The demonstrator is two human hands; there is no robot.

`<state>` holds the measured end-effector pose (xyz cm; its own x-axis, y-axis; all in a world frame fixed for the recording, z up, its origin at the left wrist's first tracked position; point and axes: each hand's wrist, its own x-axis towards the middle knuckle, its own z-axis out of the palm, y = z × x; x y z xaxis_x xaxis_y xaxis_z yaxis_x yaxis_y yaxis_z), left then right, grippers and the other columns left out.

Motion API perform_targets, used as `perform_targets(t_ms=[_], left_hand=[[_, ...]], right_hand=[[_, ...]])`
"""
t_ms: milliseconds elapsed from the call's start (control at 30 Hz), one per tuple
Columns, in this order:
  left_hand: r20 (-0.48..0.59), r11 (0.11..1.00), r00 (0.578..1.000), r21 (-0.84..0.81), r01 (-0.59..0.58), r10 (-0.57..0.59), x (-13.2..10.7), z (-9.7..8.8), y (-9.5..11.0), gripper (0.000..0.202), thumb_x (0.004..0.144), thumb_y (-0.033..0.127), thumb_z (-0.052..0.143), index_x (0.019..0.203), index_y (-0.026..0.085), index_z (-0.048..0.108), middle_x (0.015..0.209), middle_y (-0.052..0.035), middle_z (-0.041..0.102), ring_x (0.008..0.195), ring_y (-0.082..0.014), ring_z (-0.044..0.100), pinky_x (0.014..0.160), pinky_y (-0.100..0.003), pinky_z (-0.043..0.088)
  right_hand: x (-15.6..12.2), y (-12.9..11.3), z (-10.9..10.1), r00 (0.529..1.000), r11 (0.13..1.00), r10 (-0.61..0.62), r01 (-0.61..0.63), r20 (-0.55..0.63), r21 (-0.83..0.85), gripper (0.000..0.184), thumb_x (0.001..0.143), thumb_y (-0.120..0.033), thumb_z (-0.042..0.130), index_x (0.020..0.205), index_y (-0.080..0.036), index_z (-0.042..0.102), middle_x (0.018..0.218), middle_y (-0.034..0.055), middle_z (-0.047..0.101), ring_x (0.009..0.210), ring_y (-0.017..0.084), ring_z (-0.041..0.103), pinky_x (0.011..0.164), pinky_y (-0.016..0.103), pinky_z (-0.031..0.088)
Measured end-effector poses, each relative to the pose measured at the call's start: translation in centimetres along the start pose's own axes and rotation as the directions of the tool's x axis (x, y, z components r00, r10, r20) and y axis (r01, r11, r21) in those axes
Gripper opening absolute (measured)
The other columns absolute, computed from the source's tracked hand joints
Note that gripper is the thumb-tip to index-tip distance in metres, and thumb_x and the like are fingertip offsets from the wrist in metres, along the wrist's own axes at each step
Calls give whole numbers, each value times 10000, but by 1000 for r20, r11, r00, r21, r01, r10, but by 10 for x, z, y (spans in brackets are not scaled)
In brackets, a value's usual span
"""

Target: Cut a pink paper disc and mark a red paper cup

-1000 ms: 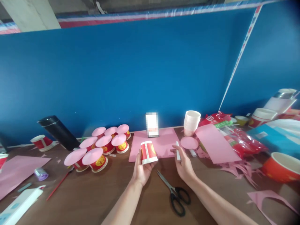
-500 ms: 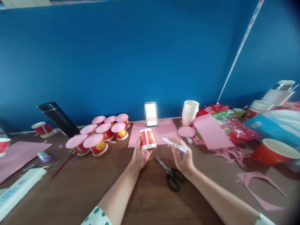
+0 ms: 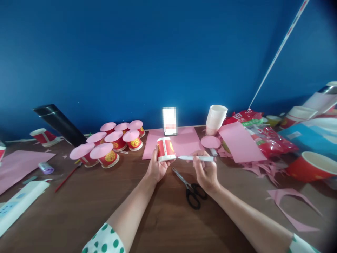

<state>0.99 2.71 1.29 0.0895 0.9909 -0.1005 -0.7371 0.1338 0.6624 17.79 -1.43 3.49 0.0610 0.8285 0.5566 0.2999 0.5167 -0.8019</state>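
Note:
My left hand (image 3: 157, 168) is wrapped round a red paper cup (image 3: 163, 149) with a white strip down its side, held upside down above the table. In my right hand (image 3: 206, 172) is a slim white pen (image 3: 201, 158), gripped by thumb and fingers. The pen lies almost level, its tip pointing left, close to the cup's lower rim; whether it touches cannot be told. Black-handled scissors (image 3: 190, 188) lie on the table below and between my hands. Behind the cup is a pink sheet of paper (image 3: 188, 140) with a bright, blurred-out upright screen (image 3: 169, 119) on it.
Several upturned red cups topped with pink paper discs (image 3: 113, 136) stand at left, near a black flask (image 3: 59, 123). A power strip (image 3: 25, 205) lies front left. At right are a stack of white cups (image 3: 216, 118), a pink disc (image 3: 210, 142), red packets (image 3: 275, 140) and paper scraps (image 3: 286, 207).
My right hand has turned the pen from slanted to nearly level and brought its tip left, closer to the cup's rim. The left hand still holds the cup; the view has shifted slightly.

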Motion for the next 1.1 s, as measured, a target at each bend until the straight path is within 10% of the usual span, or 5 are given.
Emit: perform_targets(t_ms=[1100], left_hand=[[-50, 999, 999, 38, -6, 8, 0, 8, -3, 370, 799, 385, 503, 1088, 159, 544, 1028, -97, 636, 915, -224, 594, 812, -386, 462]], right_hand=[[-1, 4, -1, 982, 981, -181, 184, 56, -67, 182, 832, -184, 479, 996, -184, 558, 866, 74, 602, 769, 203, 578, 708, 350, 480]])
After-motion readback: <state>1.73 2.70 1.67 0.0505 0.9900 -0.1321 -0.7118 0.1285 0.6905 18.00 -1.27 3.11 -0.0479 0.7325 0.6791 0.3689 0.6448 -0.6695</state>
